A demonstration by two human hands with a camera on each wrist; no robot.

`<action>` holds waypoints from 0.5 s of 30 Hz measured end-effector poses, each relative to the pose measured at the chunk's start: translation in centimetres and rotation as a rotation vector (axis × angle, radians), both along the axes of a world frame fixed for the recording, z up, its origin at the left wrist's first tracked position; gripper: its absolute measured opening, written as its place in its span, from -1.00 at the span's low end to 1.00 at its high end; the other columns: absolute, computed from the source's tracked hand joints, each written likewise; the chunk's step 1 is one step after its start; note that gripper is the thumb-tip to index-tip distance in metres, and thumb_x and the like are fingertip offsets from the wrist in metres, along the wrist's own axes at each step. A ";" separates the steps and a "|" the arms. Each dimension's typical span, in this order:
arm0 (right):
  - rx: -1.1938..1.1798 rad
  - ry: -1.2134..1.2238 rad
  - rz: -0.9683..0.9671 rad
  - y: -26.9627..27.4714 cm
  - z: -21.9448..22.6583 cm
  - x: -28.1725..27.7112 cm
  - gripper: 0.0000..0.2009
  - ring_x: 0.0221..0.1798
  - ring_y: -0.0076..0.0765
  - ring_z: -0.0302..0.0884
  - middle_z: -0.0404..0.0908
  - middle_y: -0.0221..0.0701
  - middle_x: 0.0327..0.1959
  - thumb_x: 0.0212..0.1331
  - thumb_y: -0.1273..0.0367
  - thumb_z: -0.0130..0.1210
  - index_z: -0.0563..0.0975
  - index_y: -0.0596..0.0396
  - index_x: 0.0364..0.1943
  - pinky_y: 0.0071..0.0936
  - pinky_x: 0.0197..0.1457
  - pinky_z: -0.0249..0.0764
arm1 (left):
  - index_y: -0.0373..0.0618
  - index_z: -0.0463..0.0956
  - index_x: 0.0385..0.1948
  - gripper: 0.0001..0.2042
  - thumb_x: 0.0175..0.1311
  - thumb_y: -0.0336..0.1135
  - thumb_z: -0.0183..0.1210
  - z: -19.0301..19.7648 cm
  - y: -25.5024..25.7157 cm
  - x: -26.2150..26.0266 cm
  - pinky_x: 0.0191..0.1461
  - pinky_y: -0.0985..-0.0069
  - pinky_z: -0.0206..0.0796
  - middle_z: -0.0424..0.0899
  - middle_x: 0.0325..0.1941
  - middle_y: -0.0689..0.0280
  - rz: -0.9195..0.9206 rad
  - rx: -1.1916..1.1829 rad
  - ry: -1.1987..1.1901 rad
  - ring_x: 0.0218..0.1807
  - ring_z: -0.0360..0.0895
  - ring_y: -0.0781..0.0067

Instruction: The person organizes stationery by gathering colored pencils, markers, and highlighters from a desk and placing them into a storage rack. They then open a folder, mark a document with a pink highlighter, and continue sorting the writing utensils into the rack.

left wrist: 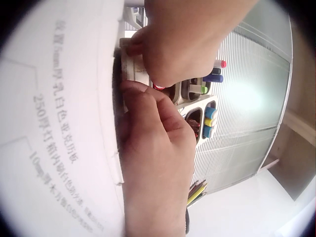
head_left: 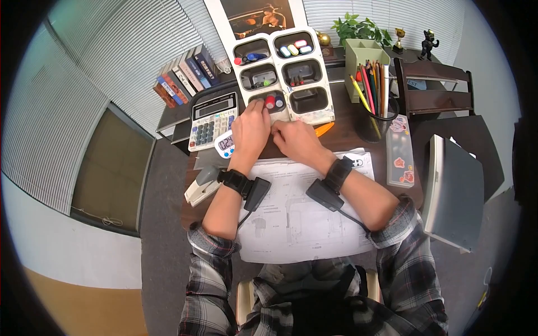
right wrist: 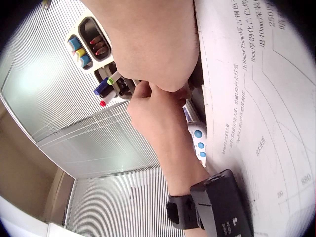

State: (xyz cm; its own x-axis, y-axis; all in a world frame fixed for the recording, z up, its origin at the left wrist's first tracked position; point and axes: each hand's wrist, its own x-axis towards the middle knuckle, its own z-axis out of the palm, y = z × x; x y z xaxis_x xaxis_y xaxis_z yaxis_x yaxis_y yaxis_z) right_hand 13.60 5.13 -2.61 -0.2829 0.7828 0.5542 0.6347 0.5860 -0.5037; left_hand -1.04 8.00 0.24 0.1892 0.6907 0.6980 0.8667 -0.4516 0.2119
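Observation:
A white desk organizer (head_left: pixel 286 78) with dark compartments stands at the back of the desk. My left hand (head_left: pixel 250 130) grips its front at the lower-left compartment, fingers over the edge beside red and blue marker caps (head_left: pixel 270 102). In the left wrist view its thumb lies against the white front wall (left wrist: pixel 140 71). Beside it my right hand (head_left: pixel 302 143) holds the organizer's lower front edge with curled fingers; its fingertips are mostly hidden. In the right wrist view the left hand (right wrist: pixel 158 116) shows close below the right. Printed drawing sheets (head_left: pixel 302 218) lie under both forearms.
Left of the organizer are a calculator (head_left: pixel 213 120), a white timer (head_left: pixel 225 144) and a stapler (head_left: pixel 203 185). An orange object (head_left: pixel 324 129) lies near the right hand. Farther right stand a mesh pencil cup (head_left: pixel 374 126), a sticker-covered case (head_left: pixel 399 151) and a dark binder (head_left: pixel 457 193).

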 end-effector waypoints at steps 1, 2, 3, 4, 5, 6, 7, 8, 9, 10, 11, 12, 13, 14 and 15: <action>0.001 -0.002 -0.001 0.0 0.0 0.0 -0.85 -0.39 0.15 0.62 0.61 -0.05 -0.55 0.19 0.36 0.08 0.58 0.14 -0.41 -0.02 -0.24 0.55 | -0.22 0.61 -0.16 -0.82 0.27 -0.37 0.14 0.2 -0.1 0.0 -0.18 0.17 0.50 0.70 -0.15 0.10 -0.001 0.001 0.001 -0.23 0.65 -0.07; 0.003 -0.001 -0.002 0.0 0.0 0.0 -0.85 -0.39 0.15 0.62 0.61 -0.05 -0.55 0.19 0.36 0.08 0.58 0.14 -0.41 -0.02 -0.24 0.55 | -0.22 0.60 -0.16 -0.81 0.27 -0.36 0.16 0.4 -0.2 0.1 -0.22 0.19 0.48 0.70 -0.16 0.09 -0.004 0.014 -0.021 -0.26 0.65 -0.04; -0.007 -0.001 0.001 0.0 0.0 0.0 -0.85 -0.39 0.15 0.62 0.62 -0.06 -0.54 0.19 0.35 0.08 0.58 0.14 -0.41 -0.02 -0.24 0.55 | -0.22 0.60 -0.17 -0.81 0.27 -0.35 0.17 0.6 -0.3 0.1 -0.25 0.20 0.47 0.69 -0.18 0.08 -0.007 0.027 -0.043 -0.29 0.66 -0.01; -0.016 -0.001 0.005 0.0 0.0 0.0 -0.85 -0.39 0.15 0.62 0.62 -0.07 -0.53 0.19 0.35 0.08 0.58 0.14 -0.42 -0.02 -0.24 0.55 | -0.22 0.60 -0.17 -0.81 0.27 -0.35 0.17 0.7 -0.3 0.1 -0.25 0.20 0.47 0.69 -0.18 0.08 -0.009 0.028 -0.042 -0.29 0.66 -0.01; -0.015 0.000 0.003 0.0 -0.1 0.0 -0.85 -0.39 0.15 0.62 0.62 -0.07 -0.53 0.19 0.35 0.08 0.58 0.14 -0.42 -0.02 -0.24 0.55 | -0.21 0.60 -0.19 -0.82 0.24 -0.35 0.22 0.9 -0.3 0.1 -0.28 0.24 0.45 0.69 -0.23 0.11 -0.006 0.030 -0.073 -0.33 0.64 0.04; 0.000 0.005 0.002 0.0 -0.1 0.0 -0.85 -0.39 0.14 0.62 0.63 -0.08 -0.52 0.19 0.35 0.08 0.58 0.14 -0.42 -0.03 -0.24 0.55 | -0.20 0.60 -0.21 -0.82 0.22 -0.35 0.26 1.1 -0.3 0.0 -0.30 0.28 0.44 0.68 -0.27 0.13 -0.003 0.032 -0.104 -0.36 0.63 0.10; 0.016 0.011 0.001 0.0 -0.2 0.0 -0.85 -0.39 0.14 0.62 0.63 -0.09 -0.51 0.19 0.35 0.08 0.58 0.14 -0.42 -0.03 -0.24 0.55 | -0.20 0.60 -0.21 -0.82 0.22 -0.35 0.26 1.6 -0.4 0.0 -0.30 0.28 0.44 0.68 -0.27 0.13 -0.005 0.033 -0.103 -0.36 0.63 0.10; 0.017 0.012 -0.001 0.1 -0.3 0.0 -0.85 -0.39 0.14 0.62 0.63 -0.09 -0.51 0.19 0.35 0.08 0.58 0.14 -0.42 -0.03 -0.24 0.55 | -0.20 0.59 -0.21 -0.80 0.16 -0.37 0.29 2.2 -0.5 0.0 -0.21 0.27 0.44 0.66 -0.24 0.14 -0.014 0.125 -0.129 -0.26 0.61 0.08; 0.020 0.013 0.006 0.1 -0.3 0.0 -0.85 -0.39 0.14 0.62 0.64 -0.10 -0.51 0.18 0.36 0.09 0.58 0.14 -0.42 -0.04 -0.24 0.55 | -0.20 0.58 -0.21 -0.77 0.11 -0.38 0.33 2.8 -0.5 -0.1 -0.12 0.27 0.44 0.64 -0.22 0.15 -0.022 0.218 -0.155 -0.17 0.59 0.07; 0.025 0.015 0.013 0.2 -0.3 0.0 -0.85 -0.39 0.14 0.62 0.64 -0.11 -0.50 0.18 0.36 0.09 0.58 0.14 -0.42 -0.05 -0.24 0.55 | -0.20 0.58 -0.21 -0.77 0.11 -0.38 0.33 3.3 -0.5 0.0 -0.12 0.27 0.44 0.64 -0.22 0.15 -0.024 0.220 -0.154 -0.17 0.59 0.07; 0.027 0.015 0.012 0.2 -0.3 0.0 -0.85 -0.39 0.14 0.62 0.64 -0.11 -0.50 0.18 0.36 0.09 0.58 0.14 -0.42 -0.05 -0.24 0.55 | -0.20 0.55 -0.18 -0.73 0.10 -0.40 0.35 3.9 -0.3 0.2 -0.05 0.27 0.40 0.61 -0.20 0.16 -0.033 0.300 -0.137 -0.13 0.55 0.08; 0.032 0.011 0.016 0.2 -0.4 0.1 -0.85 -0.39 0.13 0.62 0.64 -0.10 -0.50 0.18 0.36 0.09 0.58 0.15 -0.42 -0.05 -0.24 0.55 | -0.20 0.53 -0.14 -0.69 0.08 -0.41 0.37 4.4 -0.3 0.3 0.03 0.27 0.36 0.59 -0.19 0.17 -0.042 0.380 -0.120 -0.10 0.50 0.09; 0.036 0.007 0.021 0.1 -0.3 0.1 -0.86 -0.39 0.13 0.62 0.64 -0.10 -0.50 0.17 0.37 0.10 0.58 0.15 -0.42 -0.06 -0.24 0.55 | -0.22 0.49 -0.06 -0.62 0.07 -0.41 0.37 4.6 -0.2 0.4 0.14 0.23 0.30 0.59 -0.07 0.13 -0.075 0.332 -0.110 0.03 0.47 0.02; 0.038 0.008 0.020 0.1 -0.3 0.0 -0.86 -0.39 0.13 0.62 0.64 -0.10 -0.50 0.17 0.37 0.10 0.58 0.15 -0.42 -0.06 -0.24 0.55 | -0.22 0.49 -0.06 -0.62 0.07 -0.41 0.37 4.7 0.1 0.5 0.14 0.23 0.30 0.59 -0.07 0.13 -0.076 0.334 -0.109 0.03 0.47 0.02; 0.036 0.011 0.019 0.1 -0.3 0.0 -0.86 -0.39 0.12 0.63 0.64 -0.10 -0.51 0.17 0.37 0.10 0.58 0.15 -0.43 -0.06 -0.24 0.55 | -0.23 0.51 -0.06 -0.63 0.08 -0.41 0.36 4.8 0.4 0.6 0.15 0.23 0.31 0.60 -0.06 0.12 -0.102 0.326 -0.072 0.05 0.48 0.01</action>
State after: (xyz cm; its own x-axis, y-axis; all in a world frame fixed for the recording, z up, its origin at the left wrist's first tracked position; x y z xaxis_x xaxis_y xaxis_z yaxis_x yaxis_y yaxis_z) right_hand 13.61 5.24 -2.93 -0.2915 0.7571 0.5847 0.6182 0.6156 -0.4888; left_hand -0.41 8.38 5.03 0.1881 0.4089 0.8930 0.8015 -0.5894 0.1011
